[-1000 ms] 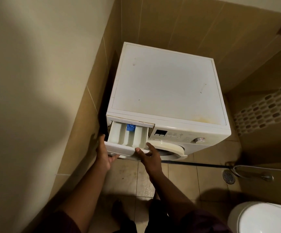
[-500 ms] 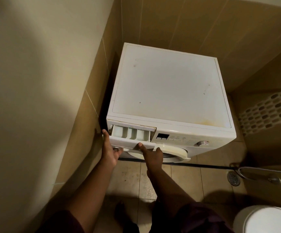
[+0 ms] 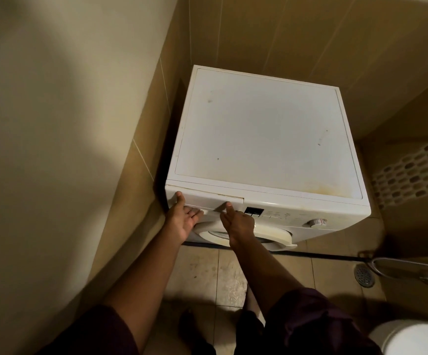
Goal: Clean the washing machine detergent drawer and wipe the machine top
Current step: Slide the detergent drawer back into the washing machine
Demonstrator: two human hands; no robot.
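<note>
A white front-loading washing machine stands in the corner, its flat top [image 3: 266,134] marked with small dark specks and a yellowish stain near the front right. The detergent drawer [image 3: 207,199] at the front left is pushed in flush with the control panel. My left hand [image 3: 183,217] presses flat against the drawer's left end, thumb up on the corner. My right hand [image 3: 236,221] rests against the drawer's right end, thumb on its face. Neither hand holds anything.
The machine sits tight against tiled walls at left and back. The round door [image 3: 246,235] is below my hands, a dial [image 3: 316,222] at the panel's right. A floor drain [image 3: 364,275], a hose [image 3: 400,269] and a toilet [image 3: 412,338] are to the right.
The drawer, pulled out with its compartments showing a second ago, has been pushed fully in by both hands. The view has shifted closer to the machine.
</note>
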